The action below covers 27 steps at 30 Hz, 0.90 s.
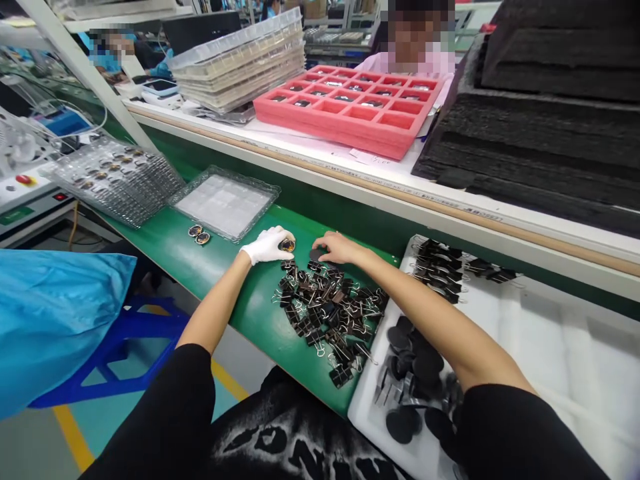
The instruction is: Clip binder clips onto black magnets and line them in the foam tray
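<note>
My left hand (267, 245), in a white glove, is closed on a small round part with a gold face (287, 246) just above the green belt (225, 267). My bare right hand (337, 248) is curled next to it, fingertips pinching a dark round disc (317, 255). Below both hands lies a heap of several black binder clips (327, 313). Two more gold-faced round parts (199, 234) lie on the belt to the left.
A clear plastic tray (225, 202) and a filled blister tray (117, 179) sit left on the belt. A white foam tray (550, 360) at right holds black discs (415, 373) and clips (440, 263). Behind are a red compartment tray (350, 107), black foam (540, 120), stacked trays (240, 63) and a person.
</note>
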Tool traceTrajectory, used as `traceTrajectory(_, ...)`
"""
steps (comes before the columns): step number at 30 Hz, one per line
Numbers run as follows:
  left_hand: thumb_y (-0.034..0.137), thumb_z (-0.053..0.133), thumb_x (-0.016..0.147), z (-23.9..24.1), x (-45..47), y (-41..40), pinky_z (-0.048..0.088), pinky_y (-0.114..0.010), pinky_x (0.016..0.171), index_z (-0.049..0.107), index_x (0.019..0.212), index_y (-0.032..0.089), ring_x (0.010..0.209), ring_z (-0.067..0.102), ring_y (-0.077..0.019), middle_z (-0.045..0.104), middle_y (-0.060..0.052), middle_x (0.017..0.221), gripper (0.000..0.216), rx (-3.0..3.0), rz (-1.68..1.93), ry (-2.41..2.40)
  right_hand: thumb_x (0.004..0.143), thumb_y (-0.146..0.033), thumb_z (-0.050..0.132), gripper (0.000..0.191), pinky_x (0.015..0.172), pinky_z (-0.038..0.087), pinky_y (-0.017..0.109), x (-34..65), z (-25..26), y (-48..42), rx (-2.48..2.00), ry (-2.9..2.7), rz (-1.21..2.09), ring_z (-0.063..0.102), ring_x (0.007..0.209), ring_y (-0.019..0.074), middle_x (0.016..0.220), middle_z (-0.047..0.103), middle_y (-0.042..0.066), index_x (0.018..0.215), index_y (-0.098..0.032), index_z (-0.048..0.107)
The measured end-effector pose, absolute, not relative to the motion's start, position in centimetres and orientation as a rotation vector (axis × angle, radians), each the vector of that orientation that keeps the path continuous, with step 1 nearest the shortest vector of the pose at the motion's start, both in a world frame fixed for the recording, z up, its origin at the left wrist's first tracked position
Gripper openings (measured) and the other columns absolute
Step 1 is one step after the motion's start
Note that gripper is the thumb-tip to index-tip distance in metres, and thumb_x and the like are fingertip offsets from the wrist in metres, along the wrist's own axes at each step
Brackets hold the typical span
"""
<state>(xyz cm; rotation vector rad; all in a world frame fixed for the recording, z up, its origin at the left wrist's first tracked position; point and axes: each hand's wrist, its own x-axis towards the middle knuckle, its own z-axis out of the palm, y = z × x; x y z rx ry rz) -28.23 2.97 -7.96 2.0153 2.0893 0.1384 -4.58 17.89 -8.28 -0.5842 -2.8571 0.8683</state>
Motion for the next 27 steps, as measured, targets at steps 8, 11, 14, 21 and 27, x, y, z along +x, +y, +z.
traceTrajectory(8, 0.062, 0.076, 0.081, -9.2, -26.2, 6.2, 0.043, -0.043, 0.104, 0.066, 0.123, 0.028, 0.121, 0.058, -0.0313, 0.064, -0.006, 0.122, 0.055, 2.118, 0.223, 2.075, 0.097, -0.016, 0.058, 0.016, 0.082, 0.055, 0.030, -4.8, -9.4, 17.3, -0.526, -2.622, 0.794, 0.073, 0.091, 0.0197, 0.105, 0.078, 0.008, 0.104, -0.019, 0.072)
traceTrajectory(11, 0.063, 0.076, 0.081, -9.2, -26.1, 6.4, 0.044, -0.042, 0.102, 0.067, 0.122, 0.027, 0.118, 0.060, -0.0310, 0.065, -0.007, 0.120, 0.055, 2.147, 0.203, 2.045, 0.097, -0.014, 0.057, 0.021, 0.094, 0.053, 0.034, -5.9, -9.9, 16.6, -0.399, -2.642, 0.712, 0.073, 0.108, 0.0226, 0.117, 0.079, 0.009, 0.102, -0.022, 0.075)
traceTrajectory(14, 0.062, 0.076, 0.081, -9.1, -26.2, 6.4, 0.044, -0.042, 0.101, 0.068, 0.121, 0.025, 0.117, 0.061, -0.0317, 0.065, -0.008, 0.121, 0.055, 2.147, 0.202, 2.053, 0.098, -0.013, 0.055, 0.027, 0.100, 0.049, 0.040, -6.9, -10.3, 16.5, -0.290, -2.709, 0.667, 0.071, 0.117, 0.0260, 0.121, 0.080, 0.009, 0.103, -0.024, 0.079)
traceTrajectory(21, 0.063, 0.075, 0.082, -8.9, -26.2, 6.4, 0.044, -0.041, 0.099, 0.069, 0.122, 0.025, 0.116, 0.062, -0.0313, 0.066, -0.008, 0.121, 0.056, 2.133, 0.236, 2.012, 0.090, -0.008, 0.050, 0.045, 0.101, 0.040, 0.050, -4.9, -8.4, 16.5, -0.271, -2.880, 0.569, 0.059, 0.131, 0.0327, 0.138, 0.072, 0.011, 0.125, -0.023, 0.074)
traceTrajectory(27, 0.067, 0.075, 0.080, -9.2, -26.0, 6.4, 0.044, -0.043, 0.097, 0.070, 0.112, 0.023, 0.114, 0.060, -0.0332, 0.065, -0.010, 0.117, 0.055, 2.089, 0.285, 2.118, 0.091, -0.053, 0.075, 0.035, 0.076, 0.037, 0.035, -3.0, -5.1, 13.3, -0.588, -3.111, 0.661, 0.063, 0.078, 0.0208, 0.082, 0.071, 0.001, 0.078, -0.022, 0.064)
